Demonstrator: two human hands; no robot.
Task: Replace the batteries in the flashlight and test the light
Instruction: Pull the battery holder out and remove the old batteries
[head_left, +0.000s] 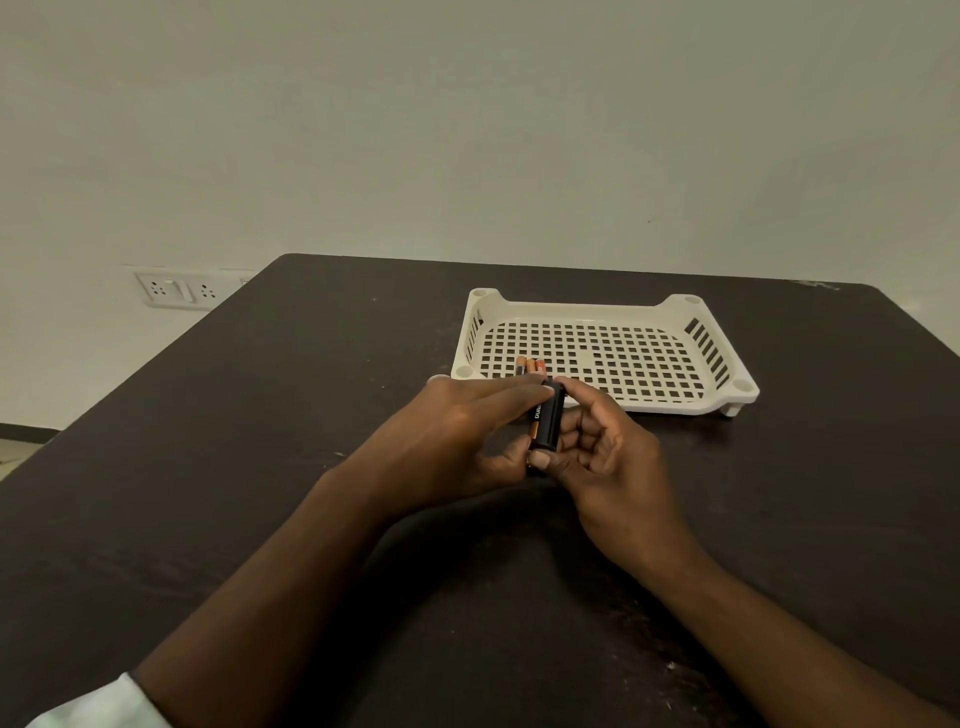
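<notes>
Hands meet over the dark table, just in front of the white perforated tray. Right hand has fingers curled round a short black cylinder, probably the flashlight body or its battery holder, gripped near the lower end with the thumb across the bottom; that keeps the piece steady and its side facing up toward the camera. Left hand pinches a black-and-copper battery against the cylinder's left side, fingers stretched along it and thumb tucked under, likely lining the cell up to seat it or pull it free; which one, cannot tell from this view. Label on the battery faces up, partly hidden by fingers. More batteries, copper ends showing, lie inside the tray at its near-left corner, just behind the left fingertips, kept there so they don't roll off and stay within reach. Whether those are spent or fresh cells cannot be told. No separate flashlight head or cap is visible; could be hidden under the hands. Judgement: task is mid-swap, light not yet tested. Risk: small cell slipping from the pinch, or going in reversed, since the terminals are covered by the fingers. Wall socket sits behind the table's left edge, unrelated.
</notes>
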